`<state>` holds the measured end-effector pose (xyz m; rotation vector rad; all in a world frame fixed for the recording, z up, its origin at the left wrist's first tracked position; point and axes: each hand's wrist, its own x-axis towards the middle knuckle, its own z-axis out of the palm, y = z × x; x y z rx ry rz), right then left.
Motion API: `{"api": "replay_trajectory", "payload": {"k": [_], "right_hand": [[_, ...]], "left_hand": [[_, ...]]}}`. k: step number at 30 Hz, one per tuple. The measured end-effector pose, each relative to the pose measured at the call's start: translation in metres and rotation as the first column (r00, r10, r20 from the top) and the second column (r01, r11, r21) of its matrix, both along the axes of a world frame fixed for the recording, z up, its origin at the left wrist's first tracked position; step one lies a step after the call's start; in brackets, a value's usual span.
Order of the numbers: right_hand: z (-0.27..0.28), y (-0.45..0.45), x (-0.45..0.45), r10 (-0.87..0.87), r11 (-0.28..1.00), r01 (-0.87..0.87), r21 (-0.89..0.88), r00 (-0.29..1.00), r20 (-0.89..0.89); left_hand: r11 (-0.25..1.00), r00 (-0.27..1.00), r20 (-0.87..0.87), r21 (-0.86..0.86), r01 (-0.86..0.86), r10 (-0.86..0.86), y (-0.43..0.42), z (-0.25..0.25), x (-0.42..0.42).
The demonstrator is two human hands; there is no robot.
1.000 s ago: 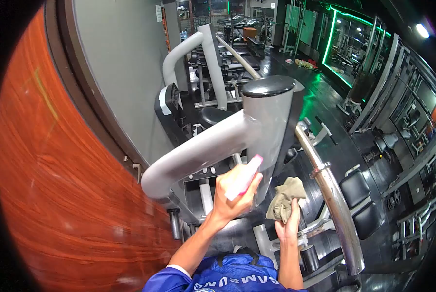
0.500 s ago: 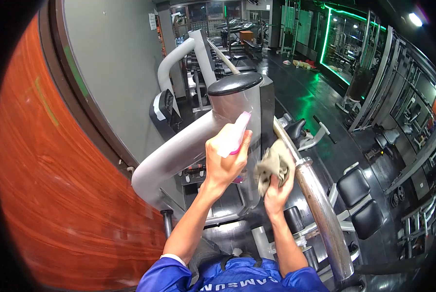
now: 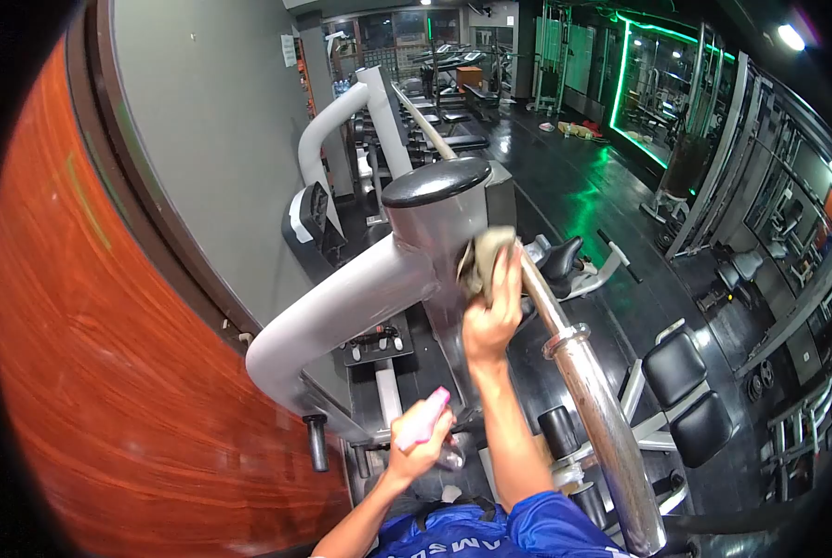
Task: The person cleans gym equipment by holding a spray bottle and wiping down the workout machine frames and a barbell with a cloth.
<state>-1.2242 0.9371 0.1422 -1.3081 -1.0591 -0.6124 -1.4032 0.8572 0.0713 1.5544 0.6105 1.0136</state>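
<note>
My right hand [image 3: 492, 325] presses a beige-grey cloth [image 3: 483, 262] against the upright of a grey tubular gym machine frame [image 3: 337, 321]. The cloth lies below the black oval cap [image 3: 436, 182] on top of that post. Lower down, close to my body, my left hand [image 3: 416, 454] is wrapped round a spray bottle [image 3: 423, 423] with a pink and white trigger head. Part of the clear bottle shows below the fingers. A metal barbell [image 3: 611, 437] runs past the right side of the post, near my right forearm.
A glossy reddish wood panel [image 3: 156, 372] and a grey wall [image 3: 221, 139] stand on the left. To the right are a black padded bench [image 3: 686, 391] and other gym machines. A black peg [image 3: 316, 442] juts from the frame at lower left.
My left hand has dropped from the post toward my body with the spray bottle. My right hand has moved up and left, bringing the cloth onto the post.
</note>
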Motion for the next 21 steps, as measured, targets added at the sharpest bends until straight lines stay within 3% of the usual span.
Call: {"api": "replay_trajectory", "payload": {"k": [3, 6, 10, 13, 16, 18, 21], "right_hand": [[-0.094, -0.010, -0.009, 0.029, 0.994, -0.045, -0.099, 0.987, -0.156], [-0.171, -0.028, -0.015, 0.018, 0.975, -0.108, -0.195, 0.909, -0.416], [-0.180, -0.045, -0.016, 0.065, 0.959, -0.198, -0.205, 0.853, -0.518], [-0.134, -0.044, -0.013, 0.084, 0.983, -0.145, -0.116, 0.905, -0.417], [-0.056, -0.030, -0.007, 0.170, 0.980, -0.135, 0.146, 0.950, -0.263], [0.007, -0.021, -0.003, 0.109, 0.972, -0.094, 0.214, 0.992, -0.061], [0.061, -0.008, -0.010, 0.072, 0.986, -0.073, 0.147, 0.997, 0.016]], "left_hand": [[0.996, 0.998, -0.046, -0.084, 0.030, -0.034, -0.017, -0.012, -0.007], [0.991, 0.999, 0.018, -0.130, 0.037, -0.035, -0.032, -0.013, -0.007], [0.987, 0.997, 0.060, -0.152, 0.050, -0.041, -0.042, -0.025, -0.011], [0.992, 0.998, 0.054, -0.117, 0.048, -0.042, -0.039, -0.025, -0.008], [0.998, 0.999, 0.046, -0.061, 0.033, -0.030, -0.035, -0.024, -0.008], [0.999, 0.998, 0.068, -0.032, 0.016, -0.014, -0.032, -0.020, -0.005], [1.000, 0.996, 0.093, -0.011, 0.006, -0.005, -0.030, -0.019, -0.002]]}}
